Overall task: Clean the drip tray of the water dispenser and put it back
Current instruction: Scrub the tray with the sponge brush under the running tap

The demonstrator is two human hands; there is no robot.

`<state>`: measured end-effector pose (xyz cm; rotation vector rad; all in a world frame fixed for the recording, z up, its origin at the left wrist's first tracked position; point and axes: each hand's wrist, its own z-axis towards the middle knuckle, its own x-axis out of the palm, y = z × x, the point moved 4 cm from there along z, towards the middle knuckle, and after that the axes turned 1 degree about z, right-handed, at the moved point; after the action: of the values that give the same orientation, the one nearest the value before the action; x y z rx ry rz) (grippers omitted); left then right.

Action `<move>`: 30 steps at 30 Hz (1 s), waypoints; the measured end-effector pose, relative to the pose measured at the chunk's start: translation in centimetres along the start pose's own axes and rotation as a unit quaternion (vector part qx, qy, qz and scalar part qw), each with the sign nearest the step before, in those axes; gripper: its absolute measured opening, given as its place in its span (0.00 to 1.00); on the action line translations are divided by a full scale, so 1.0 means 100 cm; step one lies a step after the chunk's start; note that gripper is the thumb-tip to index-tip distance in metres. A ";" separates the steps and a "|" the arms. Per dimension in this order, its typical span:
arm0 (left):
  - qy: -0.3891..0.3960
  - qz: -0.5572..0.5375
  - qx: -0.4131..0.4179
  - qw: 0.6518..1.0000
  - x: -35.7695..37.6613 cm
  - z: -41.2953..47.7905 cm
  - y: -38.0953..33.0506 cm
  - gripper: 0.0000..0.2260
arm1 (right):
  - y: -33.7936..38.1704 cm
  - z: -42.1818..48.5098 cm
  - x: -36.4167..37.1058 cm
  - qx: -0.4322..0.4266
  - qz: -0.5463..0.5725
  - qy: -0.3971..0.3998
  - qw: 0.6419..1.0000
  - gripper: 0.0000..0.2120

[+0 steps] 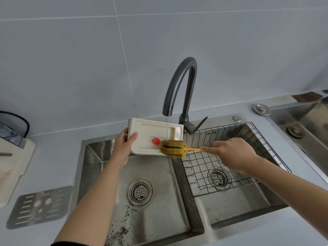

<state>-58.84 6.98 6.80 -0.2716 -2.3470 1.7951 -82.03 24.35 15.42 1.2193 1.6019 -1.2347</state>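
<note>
A cream plastic drip tray [152,132] with a small red float [156,141] is tilted over the left basin of the sink [99,144]. My left hand [124,146] grips its left end, thumb on the top face. My right hand [230,153] holds the yellow handle of a sponge brush [174,149]. The brush's olive sponge head presses on the tray's lower right corner. A thin stream of water falls from the dark faucet [182,86] onto the tray and sponge.
The tray's metal grille cover [39,206] lies on the counter at the lower left. A wire rack [221,160] sits in the right basin. A cream appliance [12,160] stands at the left edge. Another steel sink [305,121] lies at the far right.
</note>
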 end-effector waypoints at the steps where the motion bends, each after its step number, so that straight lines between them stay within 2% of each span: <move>1: -0.003 -0.002 0.003 1.000 -0.004 0.000 -0.001 0.17 | -0.003 -0.001 0.001 0.004 0.007 0.006 1.000 0.32; 9: -0.019 -0.004 0.020 1.000 -0.023 -0.003 -0.003 0.16 | -0.004 -0.005 -0.008 0.062 0.017 -0.011 0.998 0.29; 15: -0.024 -0.008 0.020 0.999 -0.030 -0.004 0.001 0.17 | 0.000 -0.003 -0.016 0.083 0.084 -0.107 0.987 0.25; 19: -0.013 -0.027 0.018 0.999 -0.021 -0.009 -0.003 0.19 | 0.012 0.003 -0.018 0.070 0.070 -0.107 0.989 0.27; 24: -0.006 -0.033 0.025 0.999 -0.013 -0.011 -0.008 0.16 | 0.027 0.004 -0.017 0.063 0.044 -0.069 0.995 0.29; 30: -0.017 -0.054 0.020 0.998 -0.005 -0.009 -0.005 0.17 | 0.033 -0.001 -0.002 0.049 0.080 -0.052 0.994 0.27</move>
<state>-58.13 7.60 7.48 -0.1065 -2.2987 1.8068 -78.76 24.63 14.86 1.2964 1.3546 -1.2640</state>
